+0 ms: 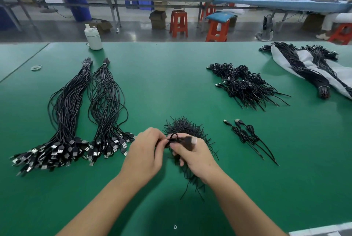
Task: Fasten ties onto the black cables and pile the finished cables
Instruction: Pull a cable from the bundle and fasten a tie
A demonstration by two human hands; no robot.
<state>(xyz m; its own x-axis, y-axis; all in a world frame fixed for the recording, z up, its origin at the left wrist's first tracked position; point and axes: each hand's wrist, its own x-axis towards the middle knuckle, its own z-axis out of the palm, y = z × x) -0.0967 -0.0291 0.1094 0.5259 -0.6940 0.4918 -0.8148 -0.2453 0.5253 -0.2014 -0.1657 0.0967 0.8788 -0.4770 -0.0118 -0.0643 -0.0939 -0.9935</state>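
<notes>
My left hand and my right hand meet at the table's near middle and together grip one coiled black cable with a thin tie looped on it. Its USB plug pokes out over my right fingers. Right behind the hands lies a heap of short black ties. Two long bundles of loose black cables stretch along the left, plugs toward me. A pile of tied cables sits at the right rear, and two more tied cables lie nearer on the right.
The green table carries a white bottle at its far edge, rubber bands at the far left, and further cable bundles on a white bag at the far right. Red stools and workbenches stand beyond.
</notes>
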